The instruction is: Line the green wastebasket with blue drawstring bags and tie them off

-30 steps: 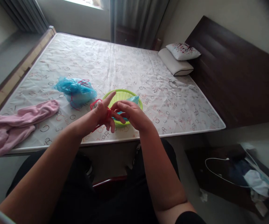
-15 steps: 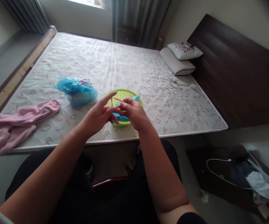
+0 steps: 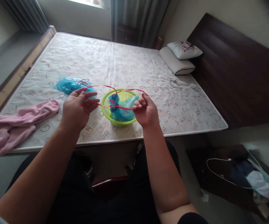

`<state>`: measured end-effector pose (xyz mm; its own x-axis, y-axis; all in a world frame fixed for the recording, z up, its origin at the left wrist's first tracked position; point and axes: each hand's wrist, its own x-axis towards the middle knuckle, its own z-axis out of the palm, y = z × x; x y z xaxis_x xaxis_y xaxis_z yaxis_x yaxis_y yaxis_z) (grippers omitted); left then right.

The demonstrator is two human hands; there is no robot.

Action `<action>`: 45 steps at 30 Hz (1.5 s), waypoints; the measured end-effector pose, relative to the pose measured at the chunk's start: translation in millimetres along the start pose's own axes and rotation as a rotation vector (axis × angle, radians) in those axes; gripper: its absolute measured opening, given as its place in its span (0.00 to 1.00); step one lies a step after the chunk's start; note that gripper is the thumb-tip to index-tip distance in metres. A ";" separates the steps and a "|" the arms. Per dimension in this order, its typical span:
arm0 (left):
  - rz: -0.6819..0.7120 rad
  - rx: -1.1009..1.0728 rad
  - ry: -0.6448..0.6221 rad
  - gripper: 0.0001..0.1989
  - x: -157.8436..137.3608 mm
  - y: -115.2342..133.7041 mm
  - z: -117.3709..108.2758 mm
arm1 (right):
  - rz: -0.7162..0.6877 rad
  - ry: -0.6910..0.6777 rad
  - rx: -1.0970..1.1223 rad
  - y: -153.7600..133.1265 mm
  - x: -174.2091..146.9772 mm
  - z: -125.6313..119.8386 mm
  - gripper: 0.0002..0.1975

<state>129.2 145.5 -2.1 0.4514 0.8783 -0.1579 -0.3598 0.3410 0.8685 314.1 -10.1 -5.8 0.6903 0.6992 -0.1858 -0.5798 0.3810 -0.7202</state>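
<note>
A thin red ribbon (image 3: pixel 122 108) is stretched in two loops between my hands, crossing near the middle. My left hand (image 3: pixel 77 107) pinches its left end, thumb against fingers. My right hand (image 3: pixel 146 109) is closed round the other end, fingers curled. Beneath the ribbon stands a green plastic basket (image 3: pixel 118 123) with a blue plastic bag (image 3: pixel 122 114) inside; the bag's bunched neck points up, and the ribbon passes at it. Whether the ribbon is knotted there I cannot tell. Behind my left hand lies another blue plastic bag (image 3: pixel 66 84) with red ribbon on it.
Everything rests on a letter-printed mattress (image 3: pixel 125 68). A pink cloth (image 3: pixel 20 124) lies at the left edge. Two pillows (image 3: pixel 177 60) sit by the dark headboard (image 3: pixel 230 68). At lower right, a dark low surface (image 3: pixel 200 158) holds a white cable and cloth.
My hands have moved apart from close together over the basket, left hand leftward and right hand rightward. The red ribbon is now drawn out wide between them, and more of the bag shows.
</note>
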 end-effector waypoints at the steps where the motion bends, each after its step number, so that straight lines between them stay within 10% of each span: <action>1: -0.010 -0.012 -0.025 0.04 1.3 -0.2 -1.8 | -0.004 0.002 -0.012 -0.5 0.4 -1.1 0.11; 11: -0.264 0.008 -0.559 0.19 -13.3 -4.7 -0.7 | 0.025 -0.077 -0.190 16.0 -6.0 9.8 0.11; 19: -0.109 0.090 -0.392 0.19 -7.3 13.6 -7.3 | -0.058 -0.096 -0.193 4.8 1.3 -3.7 0.12; 45: -0.381 0.293 -0.822 0.19 -24.1 -23.3 2.8 | 0.007 -0.316 -0.633 27.7 -17.8 13.5 0.12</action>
<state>128.9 115.4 -17.2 0.9693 0.1762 -0.1714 0.0985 0.3602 0.9277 279.8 -3.8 -13.4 0.4732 0.8790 -0.0578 -0.1545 0.0182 -0.9878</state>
